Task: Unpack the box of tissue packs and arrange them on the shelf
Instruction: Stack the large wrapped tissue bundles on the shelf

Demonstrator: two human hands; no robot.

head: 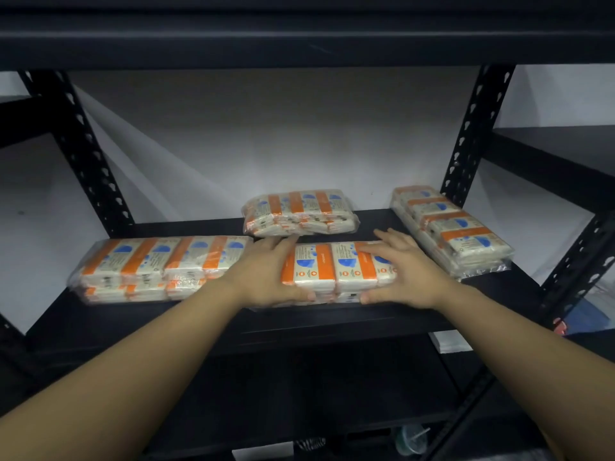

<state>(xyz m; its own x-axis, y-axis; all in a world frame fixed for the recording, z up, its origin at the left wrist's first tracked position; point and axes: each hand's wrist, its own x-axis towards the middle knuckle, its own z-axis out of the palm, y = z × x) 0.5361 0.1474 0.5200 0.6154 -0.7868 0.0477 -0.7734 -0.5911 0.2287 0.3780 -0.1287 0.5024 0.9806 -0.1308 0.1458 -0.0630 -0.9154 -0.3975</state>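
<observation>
Several clear-wrapped bundles of white, orange and blue tissue packs lie on the black shelf (332,322). Both hands hold the middle front bundle (336,269) by its ends. My left hand (266,274) grips its left end, fingers over the top and thumb on the front face. My right hand (402,267) grips its right end the same way. A long bundle (159,264) lies to the left, a smaller one (299,211) sits behind, and another (449,227) lies angled at the right. No box is in view.
Black perforated uprights (83,151) (472,134) frame the bay, with a dark shelf board (299,41) overhead and a white wall behind. A lower shelf holds a plastic cup with a straw (411,439). Another black shelf (562,151) extends at the right.
</observation>
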